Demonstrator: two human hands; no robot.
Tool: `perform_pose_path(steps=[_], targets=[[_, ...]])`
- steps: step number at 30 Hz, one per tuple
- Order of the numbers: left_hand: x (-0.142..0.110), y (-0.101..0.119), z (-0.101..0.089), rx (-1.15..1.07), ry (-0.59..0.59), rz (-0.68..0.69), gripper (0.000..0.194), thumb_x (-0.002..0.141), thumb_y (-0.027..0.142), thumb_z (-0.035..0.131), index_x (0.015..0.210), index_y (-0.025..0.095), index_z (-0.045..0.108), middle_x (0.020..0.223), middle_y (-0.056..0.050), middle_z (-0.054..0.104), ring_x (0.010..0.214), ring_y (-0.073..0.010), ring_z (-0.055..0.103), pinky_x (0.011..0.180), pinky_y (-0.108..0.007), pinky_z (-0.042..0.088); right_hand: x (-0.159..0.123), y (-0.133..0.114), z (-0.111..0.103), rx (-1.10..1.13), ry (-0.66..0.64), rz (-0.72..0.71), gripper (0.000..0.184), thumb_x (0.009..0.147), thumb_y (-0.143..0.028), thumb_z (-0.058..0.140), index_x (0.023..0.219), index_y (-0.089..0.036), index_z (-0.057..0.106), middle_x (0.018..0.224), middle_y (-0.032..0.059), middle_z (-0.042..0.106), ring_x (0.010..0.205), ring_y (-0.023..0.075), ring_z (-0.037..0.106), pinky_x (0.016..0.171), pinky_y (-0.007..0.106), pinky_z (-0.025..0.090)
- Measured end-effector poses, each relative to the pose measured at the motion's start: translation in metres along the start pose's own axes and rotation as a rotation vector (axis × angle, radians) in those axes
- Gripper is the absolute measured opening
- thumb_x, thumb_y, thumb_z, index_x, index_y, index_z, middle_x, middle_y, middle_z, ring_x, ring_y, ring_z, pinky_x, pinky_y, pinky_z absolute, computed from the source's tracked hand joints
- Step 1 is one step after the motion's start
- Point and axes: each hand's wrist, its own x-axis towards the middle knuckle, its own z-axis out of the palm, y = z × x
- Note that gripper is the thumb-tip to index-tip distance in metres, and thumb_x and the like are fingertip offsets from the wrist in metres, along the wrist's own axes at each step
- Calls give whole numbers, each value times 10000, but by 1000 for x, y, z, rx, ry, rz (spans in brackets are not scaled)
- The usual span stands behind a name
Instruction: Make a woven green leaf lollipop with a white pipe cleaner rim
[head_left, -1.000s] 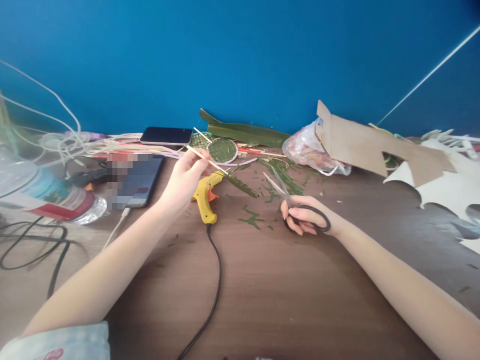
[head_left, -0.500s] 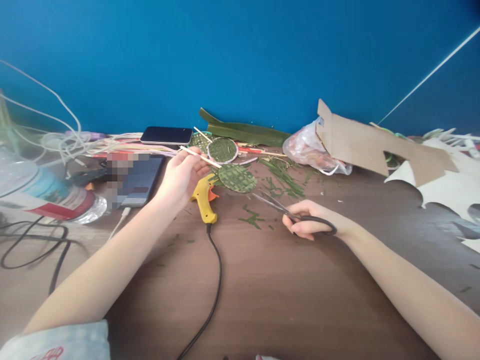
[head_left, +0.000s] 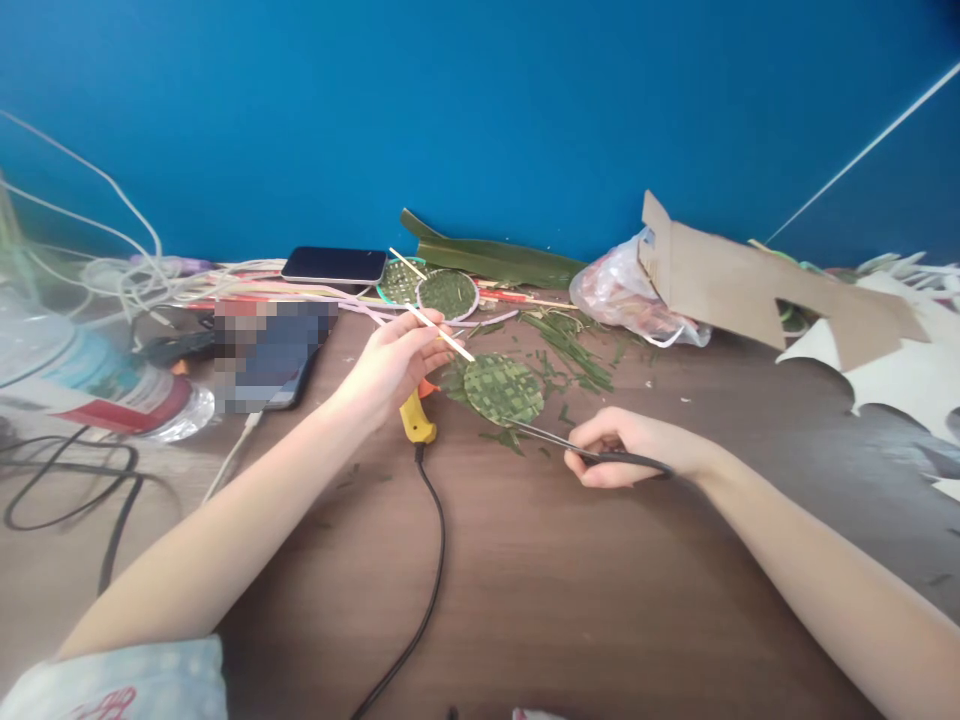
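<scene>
Pinched in my left hand point(head_left: 409, 352) is the pale stick handle of a small round fan point(head_left: 504, 388), its face woven from green leaf strips. The fan is held above the table, tilted toward the right. My right hand point(head_left: 616, 446) grips a pair of scissors point(head_left: 551, 438) with dark handles. Their blades point left, and the tips are at the fan's lower edge; whether they touch it I cannot tell. Partly hidden under my left hand lies a yellow glue gun point(head_left: 417, 418), its black cord running toward me.
Two more round fans, one white-rimmed point(head_left: 448, 294), lie behind, near a long green leaf point(head_left: 502, 262) and leaf strips point(head_left: 574, 350). Phones point(head_left: 334, 265) and a plastic bottle point(head_left: 97, 375) are at left. A plastic bag point(head_left: 619, 290) and cut cardboard point(head_left: 720, 270) stand at right.
My left hand has brought the fan right and toward me, closer to the scissors. The scissor blades, apart before, now look nearly together at the fan's edge.
</scene>
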Motion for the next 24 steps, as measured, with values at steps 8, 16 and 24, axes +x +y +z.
perform_pose_path(steps=[8,16,24], targets=[[-2,-5,3,8,-50,-40,100,707,50,558,773,126,560,654,-3,609,588,-101,619,617,-217,484,0,1,1,-71,-32,35,275,759,-416,603,724,-150,541,596,-36,443,518,64,362,478,201,293],[-3,-7,2,30,-65,-51,89,716,75,569,787,127,565,703,-3,611,644,-106,627,658,-228,480,1,-4,2,-89,-26,42,256,755,-396,604,713,-150,546,589,-41,435,519,62,338,477,200,278],[-5,-8,5,49,-51,-63,102,704,78,581,793,126,566,717,-4,612,653,-98,621,675,-226,478,2,-2,3,-115,-28,21,272,768,-410,595,712,-149,541,592,-41,431,532,66,331,487,202,274]])
